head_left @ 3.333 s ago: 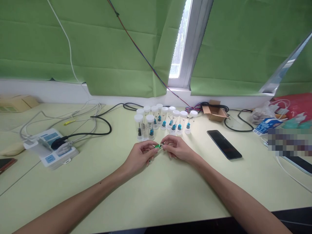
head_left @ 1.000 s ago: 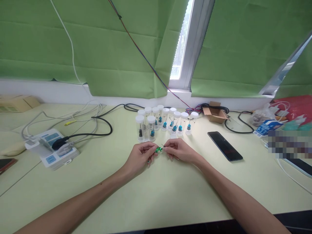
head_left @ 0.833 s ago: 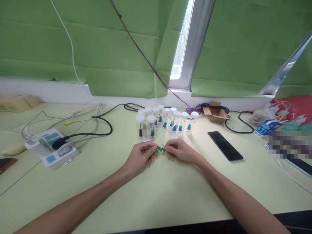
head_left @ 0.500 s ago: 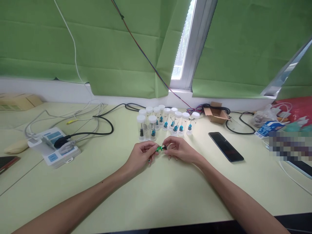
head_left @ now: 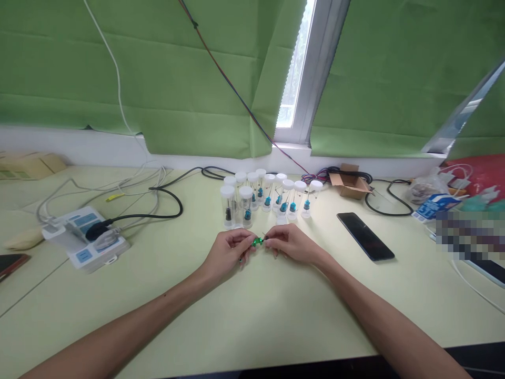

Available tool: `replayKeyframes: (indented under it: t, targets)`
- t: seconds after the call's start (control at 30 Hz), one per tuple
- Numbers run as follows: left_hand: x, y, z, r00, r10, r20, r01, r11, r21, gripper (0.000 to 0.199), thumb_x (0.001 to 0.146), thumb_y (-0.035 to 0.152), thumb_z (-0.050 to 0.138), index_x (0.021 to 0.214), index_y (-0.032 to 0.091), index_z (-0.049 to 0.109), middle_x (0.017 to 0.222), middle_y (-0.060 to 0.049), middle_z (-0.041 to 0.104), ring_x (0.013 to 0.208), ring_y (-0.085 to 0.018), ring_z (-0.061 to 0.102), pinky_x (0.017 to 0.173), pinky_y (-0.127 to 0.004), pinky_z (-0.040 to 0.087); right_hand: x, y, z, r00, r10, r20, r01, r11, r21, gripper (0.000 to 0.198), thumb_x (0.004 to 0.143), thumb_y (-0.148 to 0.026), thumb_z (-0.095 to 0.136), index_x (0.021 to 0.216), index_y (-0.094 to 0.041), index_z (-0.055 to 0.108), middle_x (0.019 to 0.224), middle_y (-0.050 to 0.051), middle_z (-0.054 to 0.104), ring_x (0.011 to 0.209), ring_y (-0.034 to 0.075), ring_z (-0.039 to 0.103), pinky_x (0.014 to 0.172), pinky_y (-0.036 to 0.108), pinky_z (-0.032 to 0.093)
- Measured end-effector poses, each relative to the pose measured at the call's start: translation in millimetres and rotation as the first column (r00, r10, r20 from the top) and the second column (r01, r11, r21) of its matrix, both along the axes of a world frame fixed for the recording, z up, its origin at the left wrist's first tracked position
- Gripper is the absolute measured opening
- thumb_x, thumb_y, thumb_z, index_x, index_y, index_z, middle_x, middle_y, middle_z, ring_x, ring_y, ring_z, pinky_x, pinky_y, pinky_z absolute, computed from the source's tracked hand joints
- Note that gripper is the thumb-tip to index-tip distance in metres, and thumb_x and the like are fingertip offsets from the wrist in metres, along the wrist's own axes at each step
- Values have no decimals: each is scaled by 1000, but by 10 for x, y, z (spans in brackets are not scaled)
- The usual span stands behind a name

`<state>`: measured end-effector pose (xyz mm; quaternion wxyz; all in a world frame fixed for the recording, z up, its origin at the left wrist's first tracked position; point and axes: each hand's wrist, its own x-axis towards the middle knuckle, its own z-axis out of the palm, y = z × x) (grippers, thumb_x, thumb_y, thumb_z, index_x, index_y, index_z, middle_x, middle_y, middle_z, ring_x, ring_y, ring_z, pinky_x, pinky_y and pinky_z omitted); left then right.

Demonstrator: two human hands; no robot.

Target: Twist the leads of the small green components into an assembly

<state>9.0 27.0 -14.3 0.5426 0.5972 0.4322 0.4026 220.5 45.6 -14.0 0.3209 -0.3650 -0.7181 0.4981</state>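
Between thumb and fingers, my left hand [head_left: 232, 247] pinches a small shiny green metal part [head_left: 257, 241]. My right hand [head_left: 290, 243] is closed around a small dark piece [head_left: 266, 238] at the right end of the green part. The fingertips cover most of the dark piece, so its kind does not show. Both hands are low over the table, close together. Just beyond them several clear tubes with white caps [head_left: 245, 210] stand upright in a cluster. Blue or black small parts with thin stems are inside the tubes.
A black phone [head_left: 365, 236] lies to the right. At the back right stands an open cardboard box [head_left: 349, 185] beside coiled cables [head_left: 325, 173]. To the left is a white power strip [head_left: 92, 239] with plugs. Plastic bags and a blue packet [head_left: 437, 207] are at far right.
My right fingers have shifted and closed further over the dark piece, so less of it shows. The left hand still holds the green part in nearly the same place.
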Motion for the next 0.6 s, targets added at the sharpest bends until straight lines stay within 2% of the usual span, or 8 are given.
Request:
replayKeyframes:
  t: [0.13, 0.2, 0.27, 0.33, 0.47, 0.6]
  targets:
    - [-2, 9, -12, 1000, -3, 14, 3, 1000, -2, 31, 84, 45, 66, 84, 14, 68, 68, -2, 63, 46, -8, 48, 44, -23, 40, -8, -18, 32, 1000, 12, 19, -12, 1000, 15, 26, 89, -38, 59, 80, -15, 67, 69, 1, 61, 56, 11, 55, 52, 24, 41]
    - [-6, 16, -17, 1000, -2, 22, 2, 1000, 5, 31, 84, 45, 66, 85, 14, 68, 69, -3, 63, 47, -9, 48, 44, -23, 40, -9, -12, 30, 1000, 8, 2, -8, 1000, 10, 22, 86, -38, 62, 90, -16, 66, 74, 1, 62, 56, 11, 55, 52, 23, 41]
    - [-8, 22, -18, 1000, 0, 28, 0, 1000, 7, 31, 83, 45, 67, 86, 14, 68, 69, -3, 63, 47, -9, 49, 45, -23, 41, -5, 0, 16, 1000, 2, -27, -2, 1000, 11, 27, 81, -36, 69, 101, -18, 63, 88, 3, 65, 57, 10, 56, 51, 23, 42]
    - [-6, 24, -16, 999, 3, 32, -3, 1000, -2, 32, 82, 45, 67, 86, 13, 68, 68, -3, 63, 47, -9, 48, 44, -23, 41, 1, 10, -3, 999, -2, -39, 3, 1000, 14, 31, 78, -33, 72, 103, -19, 61, 93, 3, 66, 56, 9, 55, 51, 23, 42]
    - [-2, 22, -7, 999, 7, 33, -6, 1000, -17, 33, 81, 46, 68, 84, 13, 67, 67, -3, 63, 46, -9, 48, 43, -23, 40, 11, 13, -33, 1000, -28, 8, 28, 1000, 7, 23, 80, -31, 70, 97, -20, 59, 61, -4, 60, 51, 10, 49, 51, 23, 40]
    - [-4, 20, -2, 1000, 4, 25, -4, 1000, -10, 33, 82, 47, 67, 83, 14, 67, 67, -3, 64, 45, -9, 48, 43, -23, 40, 9, 8, -35, 999, -38, 33, 38, 999, 6, 20, 81, -33, 69, 94, -19, 61, 58, -4, 59, 51, 10, 50, 52, 24, 39]
